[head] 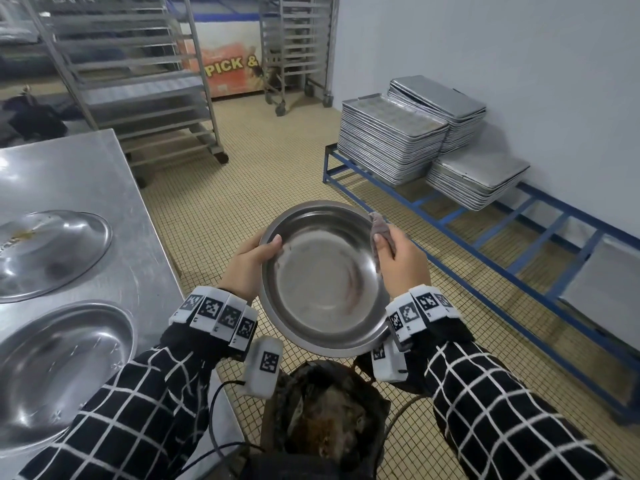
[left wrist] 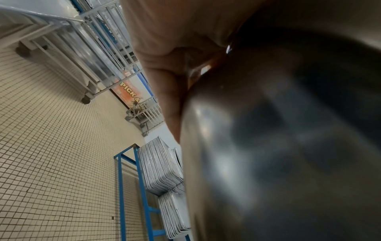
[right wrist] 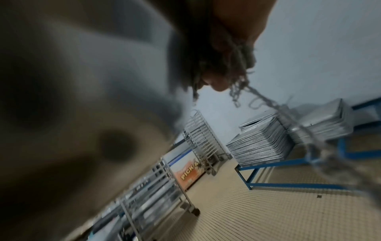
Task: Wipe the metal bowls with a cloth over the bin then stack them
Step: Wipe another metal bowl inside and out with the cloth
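Above the bin (head: pixel 332 420), a dark-lined container on the tiled floor (head: pixel 263 174) close to my body, I hold a round metal bowl (head: pixel 322 282) in the air with its open side tilted up toward me. My left hand (head: pixel 247 268) takes the bowl's left rim in a firm grip, thumb curled over the edge onto the inner wall and fingers hidden under the outside. From the left wrist view the bowl's dark, shiny underside (left wrist: pixel 278 138) fills most of the picture, with my palm (left wrist: pixel 175 40) pressed against it. My right hand (head: pixel 401 265) is at the bowl's upper right rim, its grip closed around a small greyish cloth (head: pixel 381 230) that is bunched against the edge. In the right wrist view, which is blurred, frayed threads of the cloth (right wrist: pixel 222 68) hang from my fingers.

To my left stands a steel surface (head: pixel 114 188) carrying two more metal bowls, one nearer to me (head: pixel 59 368) and one farther away (head: pixel 48 251), side by side and not stacked. Beyond them are wheeled rack trolleys (head: pixel 138 81). Along the right wall a low blue frame (head: pixel 485 237) bears piles of flat metal trays (head: pixel 391 143). Both my sleeves are black with a white grid
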The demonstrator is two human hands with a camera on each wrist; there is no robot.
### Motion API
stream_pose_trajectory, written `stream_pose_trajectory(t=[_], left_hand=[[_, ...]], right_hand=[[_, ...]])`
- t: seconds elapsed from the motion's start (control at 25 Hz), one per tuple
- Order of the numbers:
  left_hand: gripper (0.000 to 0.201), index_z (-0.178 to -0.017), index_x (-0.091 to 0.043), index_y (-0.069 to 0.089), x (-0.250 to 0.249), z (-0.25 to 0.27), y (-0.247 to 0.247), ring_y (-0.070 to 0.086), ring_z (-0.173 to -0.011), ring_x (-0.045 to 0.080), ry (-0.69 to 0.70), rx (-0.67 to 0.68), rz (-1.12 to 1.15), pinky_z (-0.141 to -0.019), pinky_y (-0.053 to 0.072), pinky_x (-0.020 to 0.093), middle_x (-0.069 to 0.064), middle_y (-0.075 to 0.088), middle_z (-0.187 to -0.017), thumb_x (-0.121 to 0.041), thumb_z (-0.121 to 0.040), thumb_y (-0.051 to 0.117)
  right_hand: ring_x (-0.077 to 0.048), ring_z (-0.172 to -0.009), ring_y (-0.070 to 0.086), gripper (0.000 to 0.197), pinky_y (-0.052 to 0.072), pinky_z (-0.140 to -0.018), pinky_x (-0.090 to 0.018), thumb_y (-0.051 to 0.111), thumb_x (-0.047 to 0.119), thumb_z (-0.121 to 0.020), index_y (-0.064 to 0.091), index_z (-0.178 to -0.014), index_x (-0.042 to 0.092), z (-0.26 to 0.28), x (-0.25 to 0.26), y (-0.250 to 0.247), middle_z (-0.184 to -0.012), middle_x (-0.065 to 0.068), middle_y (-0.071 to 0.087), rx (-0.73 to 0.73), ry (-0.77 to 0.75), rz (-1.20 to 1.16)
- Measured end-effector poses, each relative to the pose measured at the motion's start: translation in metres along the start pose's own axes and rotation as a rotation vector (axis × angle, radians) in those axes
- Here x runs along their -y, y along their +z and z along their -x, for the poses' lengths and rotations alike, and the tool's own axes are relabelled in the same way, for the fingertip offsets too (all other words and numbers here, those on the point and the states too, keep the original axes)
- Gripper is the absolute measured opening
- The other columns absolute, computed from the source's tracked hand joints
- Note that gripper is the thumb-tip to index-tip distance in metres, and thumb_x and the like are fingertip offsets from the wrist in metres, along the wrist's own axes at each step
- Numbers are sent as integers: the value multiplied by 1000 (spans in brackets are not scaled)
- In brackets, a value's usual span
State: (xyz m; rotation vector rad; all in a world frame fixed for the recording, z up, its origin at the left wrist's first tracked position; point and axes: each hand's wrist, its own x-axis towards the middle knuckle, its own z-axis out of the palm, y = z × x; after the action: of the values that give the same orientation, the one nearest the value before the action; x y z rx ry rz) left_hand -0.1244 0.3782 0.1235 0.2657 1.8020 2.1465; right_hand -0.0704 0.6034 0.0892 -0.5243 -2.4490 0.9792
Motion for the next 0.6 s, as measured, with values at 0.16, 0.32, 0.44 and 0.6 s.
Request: stream_pose_trajectory(t=[0.16, 0.32, 0.44, 0.6], left_hand=[[21, -97, -20, 66, 2, 1, 12, 67, -70, 11, 97, -110, 5, -64, 53, 22, -5, 71, -78, -11, -97, 47], [19, -106, -29, 62, 7, -1, 9, 67, -87, 18, 177, -119, -14, -76, 53, 31, 0, 69, -98, -18, -93, 53], [33, -112, -24, 59, -5, -6, -10, 65, -79, 27, -2, 147, -85, -75, 55, 38, 8, 67, -96, -36, -81, 57], [46, -98, -6, 69, -10, -5, -16, 62, -75, 32, -165, 144, -105, -76, 52, 41, 15, 67, -82, -48, -91, 51]], right_hand=[[-9, -73, 62, 26, 47, -58, -20, 45, 35, -98, 59, -107, 15, 13, -6, -3, -82, 6, 63, -99, 184, -157], [-7, -69, 60, 23, 44, -51, -12, 45, 32, -99, 55, -108, 14, 9, 6, -21, -83, 3, 61, -47, 164, -249], [-3, -67, 58, 14, 43, -50, -10, 47, 29, -99, 56, -102, 19, -7, 17, -45, -82, 6, 60, 85, 28, -225], [-1, -61, 58, 15, 47, -54, -18, 49, 32, -97, 59, -101, 21, -11, 23, -48, -80, 7, 63, 156, -39, -223]])
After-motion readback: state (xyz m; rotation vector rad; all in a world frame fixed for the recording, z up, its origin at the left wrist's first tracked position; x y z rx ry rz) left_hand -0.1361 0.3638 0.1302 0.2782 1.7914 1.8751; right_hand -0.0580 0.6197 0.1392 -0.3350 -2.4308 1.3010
